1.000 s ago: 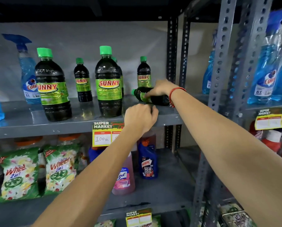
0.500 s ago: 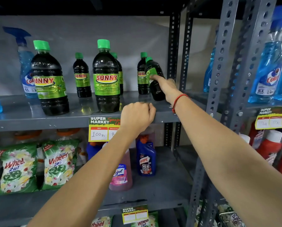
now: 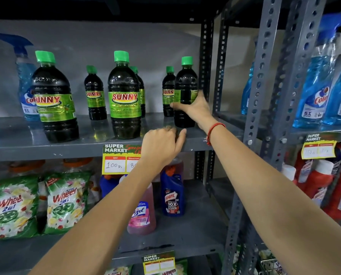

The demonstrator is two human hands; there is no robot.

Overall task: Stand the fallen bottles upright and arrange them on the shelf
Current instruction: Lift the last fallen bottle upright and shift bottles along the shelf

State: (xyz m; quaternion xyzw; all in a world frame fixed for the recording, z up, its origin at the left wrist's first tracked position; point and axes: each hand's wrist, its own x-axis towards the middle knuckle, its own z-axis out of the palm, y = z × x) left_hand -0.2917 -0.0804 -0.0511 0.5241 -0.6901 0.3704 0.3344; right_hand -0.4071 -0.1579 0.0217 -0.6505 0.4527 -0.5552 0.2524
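Head view: right hand (image 3: 195, 108) wrapped around small dark bottle (image 3: 185, 90), thumb on its front, fingers round its right side. Bottle upright on grey shelf (image 3: 17, 141), near right post, just in front of another small bottle (image 3: 168, 90). Left hand (image 3: 161, 143) lower down, loosely curled, fingertips on shelf's front edge, holding nothing, just below and left of held bottle. Two big Sunny bottles (image 3: 125, 96) standing upright further left.

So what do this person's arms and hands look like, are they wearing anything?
Both forearms are bare, with no sleeves in view and no gloves. The right hand has a thin red thread band around the wrist. The left hand shows nothing worn: no ring or watch visible.
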